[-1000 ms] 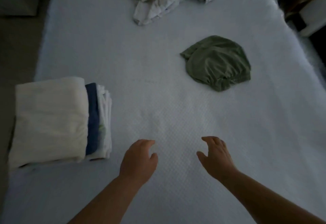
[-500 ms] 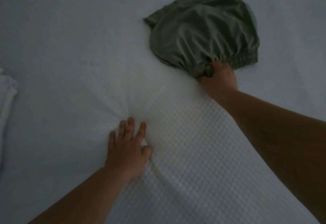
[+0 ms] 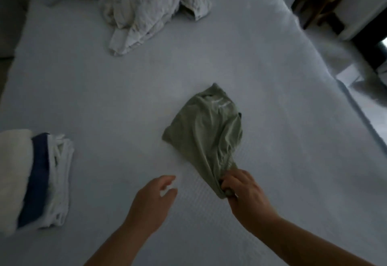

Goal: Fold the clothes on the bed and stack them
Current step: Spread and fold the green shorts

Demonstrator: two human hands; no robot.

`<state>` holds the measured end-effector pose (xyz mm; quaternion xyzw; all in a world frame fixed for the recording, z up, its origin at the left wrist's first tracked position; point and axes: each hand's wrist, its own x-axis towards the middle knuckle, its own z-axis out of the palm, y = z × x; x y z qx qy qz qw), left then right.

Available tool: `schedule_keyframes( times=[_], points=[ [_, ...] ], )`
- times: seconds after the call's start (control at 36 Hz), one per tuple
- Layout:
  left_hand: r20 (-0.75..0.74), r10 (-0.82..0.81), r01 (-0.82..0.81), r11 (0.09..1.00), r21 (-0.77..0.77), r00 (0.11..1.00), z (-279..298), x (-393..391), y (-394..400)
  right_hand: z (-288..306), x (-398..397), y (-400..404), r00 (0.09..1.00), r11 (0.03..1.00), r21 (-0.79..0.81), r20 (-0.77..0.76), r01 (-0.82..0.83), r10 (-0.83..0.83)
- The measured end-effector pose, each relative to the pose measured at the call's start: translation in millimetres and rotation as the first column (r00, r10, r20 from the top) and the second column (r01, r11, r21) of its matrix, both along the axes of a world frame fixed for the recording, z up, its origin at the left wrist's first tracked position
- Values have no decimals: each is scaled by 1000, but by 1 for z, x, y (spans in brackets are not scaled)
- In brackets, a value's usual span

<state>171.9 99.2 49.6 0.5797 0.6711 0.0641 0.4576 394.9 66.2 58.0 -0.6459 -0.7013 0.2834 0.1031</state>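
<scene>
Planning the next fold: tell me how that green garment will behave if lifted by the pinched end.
The green garment is probably floppy: it bunches into gathers where the right hand grips it. It seems light, since one hand's pinch is enough to hold it. Lifted, it would likely hang limp and need the open left hand to spread it on the bed.

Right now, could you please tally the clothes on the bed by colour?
Green, bunched in the right hand: 1 garment
White, crumpled pile: count unclear
Folded stack: 1 cream, 1 navy, white layers uncountable
Total: at least 5
</scene>
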Motion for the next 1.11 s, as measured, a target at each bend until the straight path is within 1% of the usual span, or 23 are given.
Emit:
schedule_keyframes(
  times=[0.06, 0.14, 0.19, 0.25, 0.33, 0.42, 0.53, 0.61, 0.69, 0.75, 0.83, 0.92, 1.0, 1.06, 1.11],
  points=[
    [93, -5, 1, 999, 44, 996, 45, 9, -19, 39, -2, -17, 998, 998, 10, -16, -57, 57],
    [84, -185, 166, 967, 196, 979, 109, 17, -36, 103, -7, -34, 991, 991, 47, -41, -127, 129],
    [108, -312, 277, 926, 255, 944, 149, 22, -44, 145, -11, -43, 985, 983, 73, -35, -168, 171],
    [185, -397, 343, 901, 267, 899, 185, 29, -53, 183, -15, -51, 978, 975, 97, -42, -200, 204],
    [322, -425, 351, 899, 263, 846, 229, 34, -69, 234, -21, -67, 973, 968, 124, -50, -218, 225],
    [386, -420, 332, 902, 275, 821, 259, 29, -84, 277, -24, -88, 971, 967, 138, -79, -216, 228],
    [468, -415, 356, 910, 213, 781, 284, 19, -104, 319, -27, -118, 959, 951, 160, -60, -264, 276],
    [454, -442, 396, 897, 197, 774, 296, 13, -118, 336, -29, -136, 963, 948, 172, -2, -267, 271],
    [479, -448, 399, 893, 207, 755, 309, 11, -130, 351, -33, -151, 967, 946, 202, 22, -255, 255],
    [516, -444, 385, 895, 224, 733, 320, 11, -135, 360, -35, -159, 968, 939, 239, 21, -247, 250],
    [560, -462, 398, 885, 242, 688, 337, 10, -137, 376, -38, -164, 975, 931, 304, -21, -203, 220],
    [534, -499, 392, 866, 309, 682, 355, 11, -136, 396, -40, -162, 985, 946, 307, -99, -105, 141],
    [433, -528, 365, 838, 406, 730, 370, 12, -132, 409, -36, -156, 990, 958, 278, -107, -63, 97],
    [370, -526, 355, 825, 439, 766, 376, 12, -129, 414, -30, -151, 993, 970, 237, -83, -61, 83],
    [296, -530, 363, 806, 468, 795, 376, 13, -125, 416, -21, -147, 996, 977, 200, -23, -78, 84]
  ],
)
